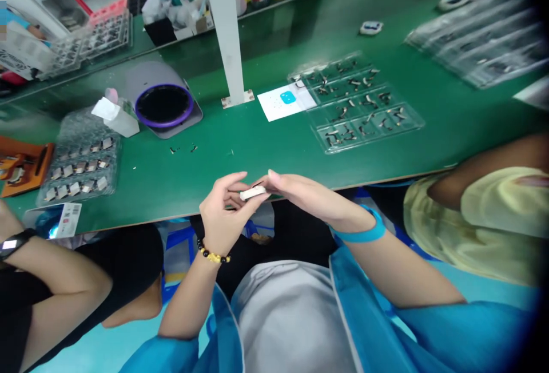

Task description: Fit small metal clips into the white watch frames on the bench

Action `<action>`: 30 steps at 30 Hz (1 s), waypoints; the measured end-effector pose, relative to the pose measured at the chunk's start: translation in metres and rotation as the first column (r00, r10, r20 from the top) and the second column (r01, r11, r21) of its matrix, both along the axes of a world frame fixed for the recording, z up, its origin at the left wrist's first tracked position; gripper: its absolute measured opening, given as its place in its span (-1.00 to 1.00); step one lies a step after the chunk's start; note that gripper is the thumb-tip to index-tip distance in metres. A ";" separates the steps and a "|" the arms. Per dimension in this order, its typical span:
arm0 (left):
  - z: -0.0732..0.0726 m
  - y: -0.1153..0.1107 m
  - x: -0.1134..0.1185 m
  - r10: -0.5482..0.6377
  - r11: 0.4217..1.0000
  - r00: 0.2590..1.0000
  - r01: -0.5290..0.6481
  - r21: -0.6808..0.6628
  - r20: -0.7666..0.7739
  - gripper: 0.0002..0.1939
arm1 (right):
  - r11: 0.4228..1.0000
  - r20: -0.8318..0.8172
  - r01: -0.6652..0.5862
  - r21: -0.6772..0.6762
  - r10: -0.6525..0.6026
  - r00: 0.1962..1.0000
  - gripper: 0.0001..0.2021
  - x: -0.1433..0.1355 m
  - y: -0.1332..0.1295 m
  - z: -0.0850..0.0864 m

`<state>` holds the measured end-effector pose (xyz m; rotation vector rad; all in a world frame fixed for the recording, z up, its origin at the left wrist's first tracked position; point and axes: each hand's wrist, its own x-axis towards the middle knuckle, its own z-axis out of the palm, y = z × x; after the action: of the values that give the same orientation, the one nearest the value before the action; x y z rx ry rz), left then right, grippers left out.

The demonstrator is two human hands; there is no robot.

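Note:
Just over the bench's front edge, my left hand [225, 210] grips a small, flat white part [253, 192] between thumb and fingers. Its exact kind is too small to make out. My right hand [295, 187] reaches in from the other side, its fingertips at the part's far edge. Those fingers are partly hidden, so I cannot tell whether they pinch anything. Beyond my hands, two tiny dark pieces [183, 149] lie on the green bench [257, 150]. To the right is a clear compartment tray [369, 127] of small dark flex-like pieces.
A white post [227, 35] rises from the bench, with a purple-rimmed round device [163, 106] to its left. A tray of small metallic parts [81, 161] lies farther left. Stacked clear trays [484, 35] stand at right. Co-workers sit on both sides, one arm [55, 270] close at left.

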<state>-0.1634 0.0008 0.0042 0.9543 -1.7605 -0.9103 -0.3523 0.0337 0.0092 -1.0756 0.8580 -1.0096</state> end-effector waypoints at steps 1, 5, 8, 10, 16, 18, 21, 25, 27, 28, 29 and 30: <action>0.004 0.000 0.000 -0.001 0.999 1.000 0.002 0.052 -0.015 -0.47 | 1.000 0.003 0.003 0.000 -0.003 1.000 -0.51 0.000 0.002 0.000; 0.012 0.002 0.002 0.004 0.995 1.000 -0.006 0.100 0.020 -0.45 | 0.999 0.050 0.022 0.042 -0.024 0.998 -0.60 0.007 0.007 -0.002; 0.014 0.005 0.006 0.016 0.999 0.998 -0.019 0.042 0.056 -0.51 | 0.991 0.136 0.033 0.132 -0.051 0.989 -0.61 0.015 0.012 -0.001; 0.015 0.007 0.010 -0.004 1.000 0.998 0.004 0.002 0.057 -0.57 | 0.985 0.175 0.034 0.169 -0.064 0.982 -0.62 0.021 0.015 0.000; 0.016 0.013 0.023 -0.139 0.988 0.987 0.144 -0.061 0.086 -0.34 | 0.988 0.188 0.011 0.152 -0.040 0.981 -0.61 0.031 0.027 0.006; 0.015 0.015 0.027 -0.138 0.988 0.985 0.144 -0.053 0.100 -0.34 | 0.991 0.145 0.014 0.134 -0.033 0.989 -0.61 0.033 0.030 0.006; 0.013 0.017 0.030 -0.140 0.989 0.986 0.144 -0.031 0.089 -0.38 | 0.993 0.095 0.028 0.119 -0.039 0.995 -0.61 0.034 0.033 0.004; 0.013 0.019 0.031 -0.142 0.989 0.987 0.144 -0.023 0.078 -0.38 | 0.993 0.051 0.042 0.107 -0.047 0.998 -0.61 0.035 0.036 0.000; 0.014 0.019 0.030 -0.143 0.989 0.987 0.146 -0.024 0.078 -0.38 | 0.994 0.034 0.040 0.102 -0.044 0.998 -0.60 0.035 0.037 0.000; 0.014 0.019 0.030 -0.145 0.989 0.986 0.147 -0.025 0.076 -0.39 | 0.994 0.026 0.038 0.101 -0.041 0.999 -0.60 0.034 0.037 -0.001; 0.014 0.019 0.030 -0.146 0.989 0.987 0.148 -0.026 0.074 -0.39 | 0.994 0.019 0.037 0.101 -0.039 0.999 -0.60 0.034 0.037 -0.001; 0.014 0.019 0.030 -0.147 0.988 0.986 0.149 -0.028 0.072 -0.38 | 0.994 0.012 0.038 0.103 -0.039 0.999 -0.60 0.033 0.038 -0.001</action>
<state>-0.1331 0.0197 0.0184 0.8513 -1.9211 -0.9474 -0.3191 0.0715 0.0081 -0.9667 0.9124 -0.9937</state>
